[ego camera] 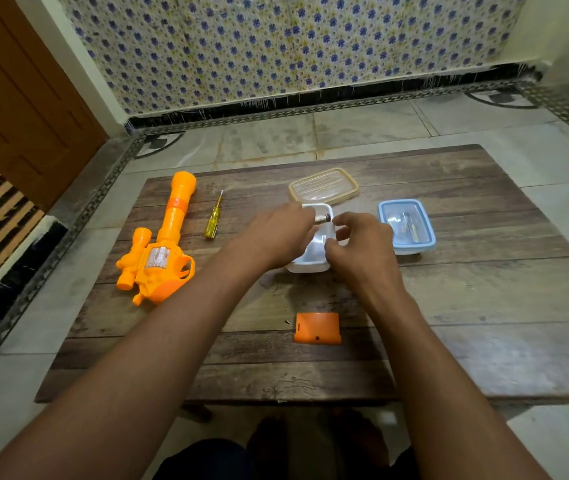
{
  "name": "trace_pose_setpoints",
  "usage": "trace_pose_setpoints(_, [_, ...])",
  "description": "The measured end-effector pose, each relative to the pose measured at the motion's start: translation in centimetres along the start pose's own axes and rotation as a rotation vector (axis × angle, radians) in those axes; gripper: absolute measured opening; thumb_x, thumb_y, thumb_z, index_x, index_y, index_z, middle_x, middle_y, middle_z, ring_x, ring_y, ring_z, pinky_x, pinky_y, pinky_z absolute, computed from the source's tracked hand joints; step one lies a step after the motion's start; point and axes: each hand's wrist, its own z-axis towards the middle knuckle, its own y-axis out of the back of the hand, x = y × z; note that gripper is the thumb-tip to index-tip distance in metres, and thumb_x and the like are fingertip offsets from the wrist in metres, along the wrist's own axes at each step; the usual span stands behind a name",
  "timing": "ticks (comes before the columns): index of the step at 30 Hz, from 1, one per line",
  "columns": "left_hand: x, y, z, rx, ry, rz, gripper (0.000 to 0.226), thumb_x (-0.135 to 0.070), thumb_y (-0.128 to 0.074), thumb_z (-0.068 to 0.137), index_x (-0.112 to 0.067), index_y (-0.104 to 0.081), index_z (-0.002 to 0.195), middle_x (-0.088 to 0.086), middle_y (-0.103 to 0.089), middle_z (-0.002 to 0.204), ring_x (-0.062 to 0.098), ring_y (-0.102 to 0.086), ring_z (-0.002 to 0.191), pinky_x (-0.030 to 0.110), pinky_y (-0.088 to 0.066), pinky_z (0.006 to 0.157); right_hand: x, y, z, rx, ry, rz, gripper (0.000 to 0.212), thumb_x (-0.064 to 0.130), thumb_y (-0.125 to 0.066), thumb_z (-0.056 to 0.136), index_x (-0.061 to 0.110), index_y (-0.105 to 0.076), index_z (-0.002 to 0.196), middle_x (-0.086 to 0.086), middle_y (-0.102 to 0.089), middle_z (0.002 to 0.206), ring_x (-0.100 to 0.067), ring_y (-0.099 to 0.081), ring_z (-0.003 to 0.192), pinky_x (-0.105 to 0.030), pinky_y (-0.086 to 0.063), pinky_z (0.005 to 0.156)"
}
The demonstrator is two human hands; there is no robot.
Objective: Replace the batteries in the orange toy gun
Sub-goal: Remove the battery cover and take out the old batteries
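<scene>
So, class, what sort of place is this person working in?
Probably a room at home: a low wooden table on a tiled floor, flower-patterned wall behind, wooden door at the left.
</scene>
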Motion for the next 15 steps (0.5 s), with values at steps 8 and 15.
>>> trace_pose_setpoints(8, [-0.27, -0.6, 0.56, 0.025, -0.007, 0.127, 0.031, -0.039, -0.049, 0.106, -0.016, -0.068, 0.112, 0.01, -0.071, 0.112, 0.03, -0.066, 0.103, 0.035, -0.04, 0.071, -0.01, -0.12, 0.11, 0.016, 0.006, -0.017, 0.046, 0.017, -0.068, 0.089, 0.008, -0.066, 0.135, -0.014, -0.074, 0.114, -0.025, -0.069, 0.101, -0.024, -0.046, 0.078])
trace_pose_setpoints(15, [0.26, -0.6, 0.61, 0.031, 0.083, -0.1, 0.027, -0.034, -0.061, 0.102, -0.011, -0.068, 0.112, 0.01, -0.07, 0.107, 0.029, -0.066, 0.095, 0.048, -0.058, 0.082, 0.37, 0.28, 0.05, 0.027, -0.01, -0.016, 0.034, 0.013, -0.065, 0.088, 0.006, -0.071, 0.12, -0.015, -0.074, 0.101, -0.026, -0.069, 0.089, -0.04, -0.059, 0.079])
